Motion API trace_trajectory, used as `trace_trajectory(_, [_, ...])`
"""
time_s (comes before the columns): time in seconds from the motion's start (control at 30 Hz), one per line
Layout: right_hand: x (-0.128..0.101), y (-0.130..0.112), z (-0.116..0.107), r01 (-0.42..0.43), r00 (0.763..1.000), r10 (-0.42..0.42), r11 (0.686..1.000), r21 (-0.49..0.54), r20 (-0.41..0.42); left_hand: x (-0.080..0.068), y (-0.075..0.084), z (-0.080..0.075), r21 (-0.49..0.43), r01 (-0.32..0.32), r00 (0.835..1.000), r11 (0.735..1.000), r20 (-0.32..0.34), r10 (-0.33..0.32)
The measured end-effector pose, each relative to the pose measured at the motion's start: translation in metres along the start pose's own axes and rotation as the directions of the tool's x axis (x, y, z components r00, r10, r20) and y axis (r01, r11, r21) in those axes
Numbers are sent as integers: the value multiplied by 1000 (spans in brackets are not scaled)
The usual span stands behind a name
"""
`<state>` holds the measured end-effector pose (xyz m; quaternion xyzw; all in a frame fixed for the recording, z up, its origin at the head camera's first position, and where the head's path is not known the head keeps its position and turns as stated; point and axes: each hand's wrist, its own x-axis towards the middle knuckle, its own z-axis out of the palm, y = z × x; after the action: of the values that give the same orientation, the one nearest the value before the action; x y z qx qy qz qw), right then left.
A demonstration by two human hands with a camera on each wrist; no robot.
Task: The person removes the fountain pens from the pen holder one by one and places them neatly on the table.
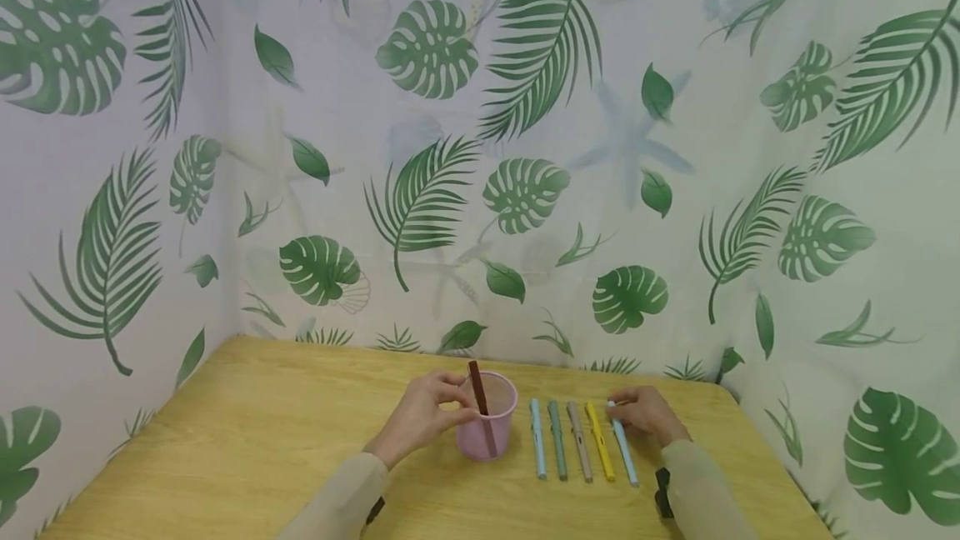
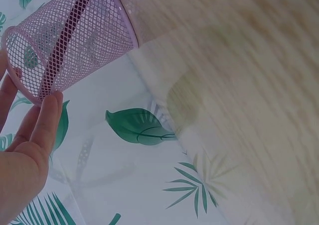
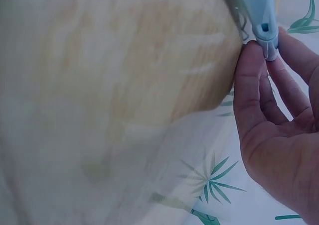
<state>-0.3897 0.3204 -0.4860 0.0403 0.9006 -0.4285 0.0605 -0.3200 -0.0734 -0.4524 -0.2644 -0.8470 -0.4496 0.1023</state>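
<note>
My left hand [image 1: 426, 417] holds the rim of a pink mesh pen cup [image 1: 474, 444], with fingers and thumb around its near left side. The cup stands upright on the table, and a dark red pen [image 1: 477, 388] leans inside it. In the left wrist view the fingertips meet the rim of the cup [image 2: 94, 51]. My right hand [image 1: 647, 413] pinches the far end of a light blue pen [image 1: 624, 450], the rightmost in a row. In the right wrist view that pen [image 3: 259, 11] has its end between thumb and fingers.
Left of the pinched pen lie a yellow pen [image 1: 601, 442], a greyish-pink pen [image 1: 581, 442], a green pen [image 1: 558, 442] and another light blue pen [image 1: 538, 440], side by side. The wooden table [image 1: 262, 423] meets leaf-patterned walls [image 1: 525, 315] at its back and sides.
</note>
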Motion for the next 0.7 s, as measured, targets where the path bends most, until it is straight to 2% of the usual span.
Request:
trace_trajectory(0.17, [-1,2,1,-15,1000,15,1000,-4,-8,0,-1,1,-5,-7,1000,1000,10,7])
trace_trajectory(0.7, [2,-1,5,10,1000,-11,999,-46,-27,0,-2,0,9,20,1000,1000,-1,-20])
